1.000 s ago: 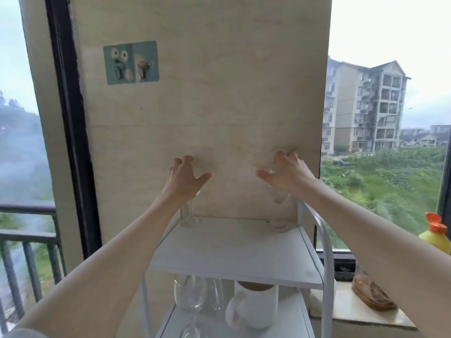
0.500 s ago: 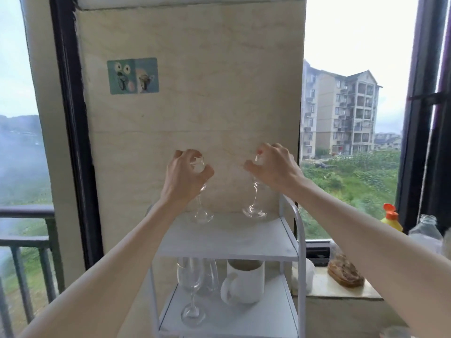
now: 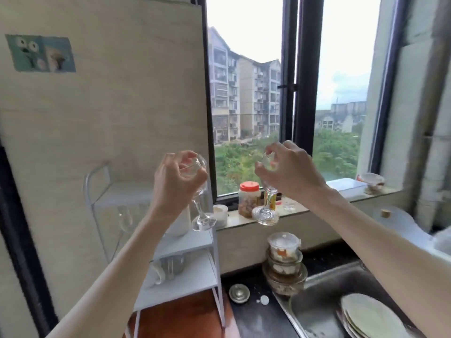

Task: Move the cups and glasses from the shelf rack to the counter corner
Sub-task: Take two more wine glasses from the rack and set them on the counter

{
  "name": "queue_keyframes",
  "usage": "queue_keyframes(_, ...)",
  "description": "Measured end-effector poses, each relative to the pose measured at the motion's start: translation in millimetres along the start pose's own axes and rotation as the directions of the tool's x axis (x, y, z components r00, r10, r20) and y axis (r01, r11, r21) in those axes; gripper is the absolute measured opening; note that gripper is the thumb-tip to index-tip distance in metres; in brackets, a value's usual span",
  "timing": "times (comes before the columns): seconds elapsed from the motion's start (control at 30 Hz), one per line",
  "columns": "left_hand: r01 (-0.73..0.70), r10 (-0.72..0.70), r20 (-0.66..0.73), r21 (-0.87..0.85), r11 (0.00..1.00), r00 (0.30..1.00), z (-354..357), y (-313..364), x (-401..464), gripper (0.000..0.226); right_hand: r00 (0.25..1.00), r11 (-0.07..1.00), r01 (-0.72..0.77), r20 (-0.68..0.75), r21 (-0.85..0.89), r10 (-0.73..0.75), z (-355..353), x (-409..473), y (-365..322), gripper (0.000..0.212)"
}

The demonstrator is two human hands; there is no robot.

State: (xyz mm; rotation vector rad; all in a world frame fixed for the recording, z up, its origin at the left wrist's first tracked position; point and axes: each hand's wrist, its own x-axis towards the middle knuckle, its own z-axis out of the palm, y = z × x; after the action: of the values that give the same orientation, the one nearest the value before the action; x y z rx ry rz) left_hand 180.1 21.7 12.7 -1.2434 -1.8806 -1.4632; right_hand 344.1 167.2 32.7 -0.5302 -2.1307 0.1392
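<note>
Two stemmed glasses were in the air, one per hand, both clear of the rack. Left glass (image 3: 198, 191): left hand (image 3: 175, 181) had fingers curled tight around the bowl, stem and foot hanging below, tilted slightly, foot in front of the rack's (image 3: 185, 242) right post. Right glass (image 3: 266, 196): right hand (image 3: 290, 169) gripped the bowl from above, fingertips on the rim, foot hanging level with the sill (image 3: 305, 211), above the counter.

Rack stood at left against a pale panel (image 3: 122, 93), top shelf bare where visible. Second shelf held another glass (image 3: 125, 219) at left and a white mug (image 3: 181, 223), mostly hidden behind the left forearm. Lower shelf held a white cup (image 3: 156, 275) and a metal cup (image 3: 173, 264), blurred.

On the sill beyond: red-lidded jar (image 3: 249, 198) just left of the right glass, small white pot (image 3: 220, 214) near the rack. Dark counter (image 3: 258, 318) below the sill, with stacked lidded containers (image 3: 284, 259) by the sink's (image 3: 324, 284) far-left corner. Small round metal lid (image 3: 239, 292) lay on the counter near the rack foot. Plates (image 3: 371, 318) stacked in the sink at near right.
</note>
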Motion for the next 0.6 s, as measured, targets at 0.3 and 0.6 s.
queue_keyframes(0.3, -0.010, 0.091, 0.326, -0.242, 0.970, 0.941, 118.9, 124.0, -78.6, 0.036, 0.971, 0.925, -0.208, 0.043, -0.318, 0.234, -135.0, -120.0, 99.2, 0.041)
queue_keyframes(0.6, 0.060, 0.213, 0.491, -0.482, 0.874, 0.845, 275.1, 314.3, -188.4, 0.031, 0.868, 0.717, -0.458, -0.089, -0.525, 0.489, -341.6, -260.5, 223.0, 0.039)
